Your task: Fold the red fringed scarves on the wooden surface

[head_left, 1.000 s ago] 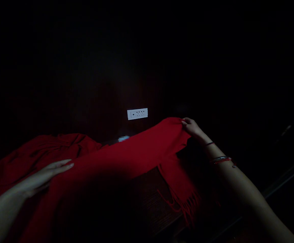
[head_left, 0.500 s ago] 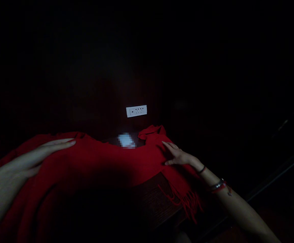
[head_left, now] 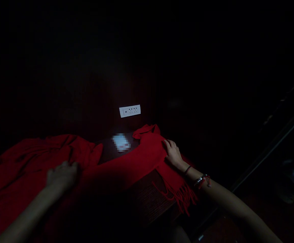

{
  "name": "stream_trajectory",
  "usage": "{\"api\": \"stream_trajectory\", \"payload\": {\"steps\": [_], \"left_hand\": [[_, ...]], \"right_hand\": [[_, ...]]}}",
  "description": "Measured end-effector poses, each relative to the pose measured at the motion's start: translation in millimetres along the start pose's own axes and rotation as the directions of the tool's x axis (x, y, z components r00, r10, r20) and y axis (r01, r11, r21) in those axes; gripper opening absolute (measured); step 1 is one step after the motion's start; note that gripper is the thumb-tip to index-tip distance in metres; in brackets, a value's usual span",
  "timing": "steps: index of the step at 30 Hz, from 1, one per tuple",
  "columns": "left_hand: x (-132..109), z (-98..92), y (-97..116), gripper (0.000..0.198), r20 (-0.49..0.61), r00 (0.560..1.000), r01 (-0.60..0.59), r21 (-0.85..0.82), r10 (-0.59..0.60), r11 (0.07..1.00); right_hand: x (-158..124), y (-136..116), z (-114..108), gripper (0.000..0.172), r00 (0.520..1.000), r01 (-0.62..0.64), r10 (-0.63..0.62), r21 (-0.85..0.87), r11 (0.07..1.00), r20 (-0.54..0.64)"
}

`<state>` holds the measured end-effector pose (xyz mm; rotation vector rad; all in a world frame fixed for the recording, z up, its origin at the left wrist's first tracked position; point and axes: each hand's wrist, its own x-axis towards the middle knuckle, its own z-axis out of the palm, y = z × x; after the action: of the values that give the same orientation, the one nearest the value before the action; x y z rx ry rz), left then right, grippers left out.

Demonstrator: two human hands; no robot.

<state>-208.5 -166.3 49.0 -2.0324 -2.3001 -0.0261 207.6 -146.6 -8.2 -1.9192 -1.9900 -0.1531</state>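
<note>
A long red scarf [head_left: 136,158] with a fringed end lies across a dark wooden surface, its larger part bunched in folds at the left. My left hand [head_left: 62,175] is on the cloth at lower left, fingers curled down and closed on it; the fingertips are hidden. Near the fringed end, my right hand [head_left: 173,152] has its fingers bent around the scarf's right edge. Between the hands the fabric runs as a fairly flat band. Deep shadow covers its near middle part.
A small bright pixelated item [head_left: 121,142] lies behind the scarf. On the dark wall above is a white socket plate [head_left: 130,111]. The wooden surface [head_left: 154,194] shows grain and ends at a front edge. Most surroundings are too dark to make out.
My left hand has gone from lying stretched on the cloth to curled, further right and lower, and the left folds have dropped flatter. My right hand's spread fingers have bent in on the scarf.
</note>
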Motion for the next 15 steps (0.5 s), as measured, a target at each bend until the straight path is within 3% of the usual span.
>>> {"api": "stream_trajectory", "payload": {"steps": [2,4,6,7,9,11,15], "left_hand": [[-6.0,9.2,54.0,0.029,-0.051,0.974,-0.219,0.066,0.222,0.974],[-7.9,18.1,114.5,0.039,-0.041,0.895,-0.446,-0.041,0.445,0.894],[-2.6,26.6,169.6,0.048,-0.025,0.816,-0.573,-0.167,0.578,0.802],[3.0,30.2,192.3,0.051,-0.027,0.797,-0.594,-0.214,0.604,0.775],[19.0,35.3,225.6,0.053,-0.019,0.823,-0.544,-0.316,0.568,0.777],[38.1,38.6,243.2,0.055,0.005,0.875,-0.441,-0.401,0.484,0.803],[68.3,43.2,246.1,0.059,0.059,0.922,-0.307,-0.493,0.384,0.814]], "right_hand": [[-0.2,3.3,-3.8,0.061,1.0,0.024,-0.023,0.065,0.998,-0.015],[-0.1,8.7,-8.8,0.06,0.999,0.034,-0.033,0.151,0.988,-0.013],[-0.1,12.8,-12.2,0.065,0.999,0.01,-0.019,0.255,0.967,0.031],[-0.3,13.3,-12.7,0.069,0.998,-0.012,-0.007,0.295,0.955,0.064],[-0.6,10.9,-10.9,0.083,0.994,-0.065,0.032,0.32,0.945,0.108],[-0.6,5.4,-6.8,0.092,0.993,-0.101,0.077,0.292,0.951,0.094],[-1.7,-4.7,0.0,0.1,0.993,-0.047,0.015,0.266,0.963,0.12]]}}
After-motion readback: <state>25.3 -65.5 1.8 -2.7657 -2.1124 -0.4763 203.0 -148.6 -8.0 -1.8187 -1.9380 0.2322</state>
